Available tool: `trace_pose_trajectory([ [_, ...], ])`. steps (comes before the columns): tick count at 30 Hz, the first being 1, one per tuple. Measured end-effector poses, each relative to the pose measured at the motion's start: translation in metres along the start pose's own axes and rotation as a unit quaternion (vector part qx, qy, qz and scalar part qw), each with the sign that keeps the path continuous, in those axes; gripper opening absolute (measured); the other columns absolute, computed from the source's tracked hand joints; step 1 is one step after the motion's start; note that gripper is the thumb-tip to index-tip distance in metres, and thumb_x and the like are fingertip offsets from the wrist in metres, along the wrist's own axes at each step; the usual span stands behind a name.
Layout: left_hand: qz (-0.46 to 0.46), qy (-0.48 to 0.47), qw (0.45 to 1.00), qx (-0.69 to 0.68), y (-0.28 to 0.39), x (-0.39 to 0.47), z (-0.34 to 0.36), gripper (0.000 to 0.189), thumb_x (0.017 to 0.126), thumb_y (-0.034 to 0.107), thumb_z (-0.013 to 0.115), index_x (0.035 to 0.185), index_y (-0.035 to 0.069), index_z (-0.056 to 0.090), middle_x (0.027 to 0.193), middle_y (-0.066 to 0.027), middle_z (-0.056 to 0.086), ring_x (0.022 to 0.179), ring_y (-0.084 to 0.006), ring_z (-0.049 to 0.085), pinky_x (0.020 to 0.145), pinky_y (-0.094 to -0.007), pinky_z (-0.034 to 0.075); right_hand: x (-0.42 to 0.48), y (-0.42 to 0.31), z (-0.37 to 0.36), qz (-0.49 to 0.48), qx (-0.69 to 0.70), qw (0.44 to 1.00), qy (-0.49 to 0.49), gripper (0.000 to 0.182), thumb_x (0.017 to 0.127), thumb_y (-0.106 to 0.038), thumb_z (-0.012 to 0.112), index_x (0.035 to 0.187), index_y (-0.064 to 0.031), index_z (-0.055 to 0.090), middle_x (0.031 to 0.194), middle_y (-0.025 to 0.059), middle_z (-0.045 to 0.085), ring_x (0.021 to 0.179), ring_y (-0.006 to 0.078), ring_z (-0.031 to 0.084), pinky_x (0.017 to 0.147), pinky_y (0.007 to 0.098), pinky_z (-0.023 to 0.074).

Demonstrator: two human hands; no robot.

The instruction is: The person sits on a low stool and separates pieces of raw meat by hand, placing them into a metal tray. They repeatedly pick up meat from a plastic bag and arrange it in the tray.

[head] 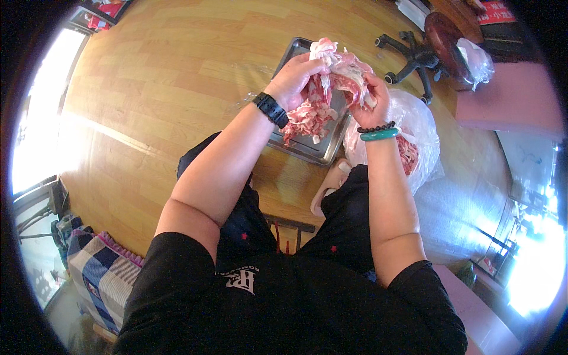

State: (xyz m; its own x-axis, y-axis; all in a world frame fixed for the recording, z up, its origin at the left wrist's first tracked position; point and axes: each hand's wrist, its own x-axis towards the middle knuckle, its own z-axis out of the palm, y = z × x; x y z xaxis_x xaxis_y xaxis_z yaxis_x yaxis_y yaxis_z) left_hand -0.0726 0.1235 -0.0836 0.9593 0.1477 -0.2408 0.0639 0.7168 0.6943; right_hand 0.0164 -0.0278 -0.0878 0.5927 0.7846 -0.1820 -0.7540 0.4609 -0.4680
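Both my hands hold a floppy bunch of raw, fatty meat slices (344,66) above a metal tray (323,150). My left hand (295,82), with a black watch at its wrist, grips the bunch's left side between thumb and fingers. At the other side, my right hand (373,102) pinches the meat's edge; dark beads and a green bangle circle that wrist. A loose pile of sliced meat (310,120) rests in the tray below. Beside the tray, partly behind my right forearm, a clear plastic bag (415,115) contains more sliced meat (407,154).
A pinkish board or tray with a cut-out (326,188) lies by my right knee. Beyond the bag stands a wheeled swivel stool base (417,55). Thin clear plastic (250,98) lies left of the tray. A checked cloth (106,270) covers something at lower left.
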Motion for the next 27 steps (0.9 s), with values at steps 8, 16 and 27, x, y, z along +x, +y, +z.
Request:
trace_pose_trajectory([
  [8, 0.003, -0.029, 0.998, 0.055, 0.006, 0.001, -0.007, 0.011, 0.08, 0.011, 0.048, 0.088, 0.003, 0.052, 0.077, -0.0056, 0.056, 0.065, -0.0145, 0.057, 0.057, -0.0271, 0.048, 0.005, 0.009, -0.003, -0.269, -0.471, 0.837, 0.079, 0.02, 0.072, -0.003, 0.059, 0.09, -0.0025, 0.05, 0.085, 0.006, 0.054, 0.079, 0.0145, 0.052, 0.069, 0.0267, 0.0439],
  [16, 0.024, -0.034, 0.997, 0.065, 0.004, -0.007, 0.015, 0.028, 0.084, 0.012, 0.044, 0.11, 0.001, 0.05, 0.102, -0.0045, 0.055, 0.092, -0.0105, 0.051, 0.078, -0.0247, 0.041, -0.003, 0.011, 0.019, -0.439, -0.715, 0.543, 0.035, 0.026, 0.061, -0.005, 0.067, 0.083, -0.0038, 0.054, 0.086, 0.01, 0.051, 0.073, 0.0222, 0.052, 0.064, 0.0299, 0.0432],
  [27, 0.133, -0.065, 0.955, 0.258, -0.015, 0.004, 0.008, 0.026, 0.082, 0.014, 0.048, 0.105, 0.001, 0.048, 0.09, -0.0034, 0.053, 0.081, -0.0076, 0.05, 0.073, -0.0232, 0.041, -0.006, 0.02, 0.016, -0.335, -0.754, 0.557, 0.096, 0.019, 0.065, -0.008, 0.064, 0.08, -0.0005, 0.054, 0.071, 0.0136, 0.054, 0.059, 0.0265, 0.054, 0.054, 0.0337, 0.0436],
])
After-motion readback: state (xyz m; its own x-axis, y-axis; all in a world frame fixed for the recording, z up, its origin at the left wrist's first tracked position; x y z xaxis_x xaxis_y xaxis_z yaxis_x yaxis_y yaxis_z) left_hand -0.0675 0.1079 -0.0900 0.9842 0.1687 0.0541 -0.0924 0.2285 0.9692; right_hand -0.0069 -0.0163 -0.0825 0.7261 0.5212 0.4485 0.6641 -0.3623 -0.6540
